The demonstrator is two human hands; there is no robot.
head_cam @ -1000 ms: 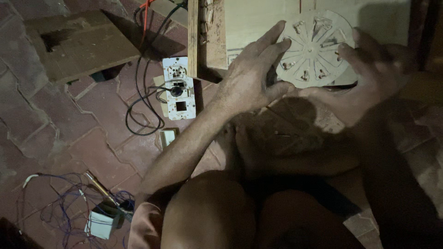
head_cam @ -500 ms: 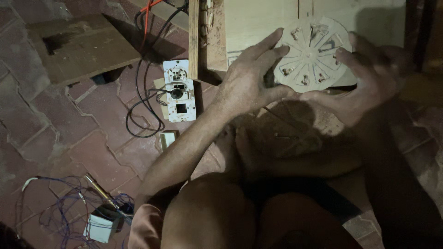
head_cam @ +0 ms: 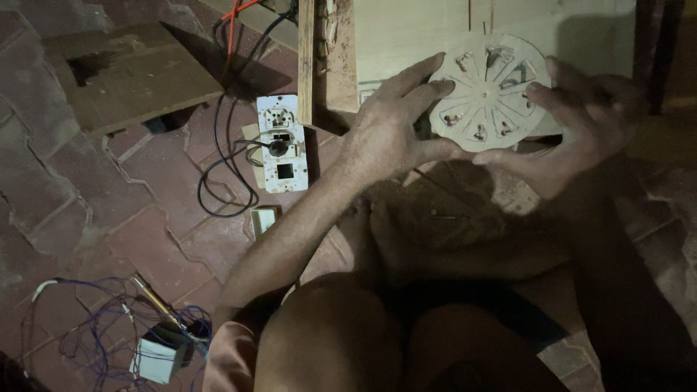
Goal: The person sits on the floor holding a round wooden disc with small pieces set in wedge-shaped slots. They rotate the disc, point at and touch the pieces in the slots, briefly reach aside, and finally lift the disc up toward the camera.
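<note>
Nearest the camera are the person's bare knees (head_cam: pixel 348 341), drawn up at the bottom of the view; to their left, on the brick floor (head_cam: pixel 87 210), a tangle of thin blue wires (head_cam: pixel 80 327) lies around a small pale box (head_cam: pixel 156 357), with a slim brass-tipped tool (head_cam: pixel 156 301) resting across it.

Further out, the left forearm runs up from the knees to the left hand (head_cam: pixel 388 134); its fingers are spread and its thumb is pressed under the lower left edge of a round pale disc (head_cam: pixel 488 91), so the hand grips the disc by its rim. The right hand (head_cam: pixel 573 127) holds the same disc from the other side, thumb at the lower edge and fingertips on the right rim; both hands are closed on it, with the disc between them and raised off the floor. The disc shows radial slots and several small metal fittings near its edge.

Left of the left hand, a white socket plate (head_cam: pixel 279 145) lies flat on the bricks with a black cable (head_cam: pixel 225 167) looping from it; a small pale switch block (head_cam: pixel 263 218) sits just below it.

Farthest away, a pale wooden panel (head_cam: pixel 406 36) stands behind the disc; a flat wooden board (head_cam: pixel 131 72) lies at the upper left; an orange wire (head_cam: pixel 236 11) crosses the top edge.
</note>
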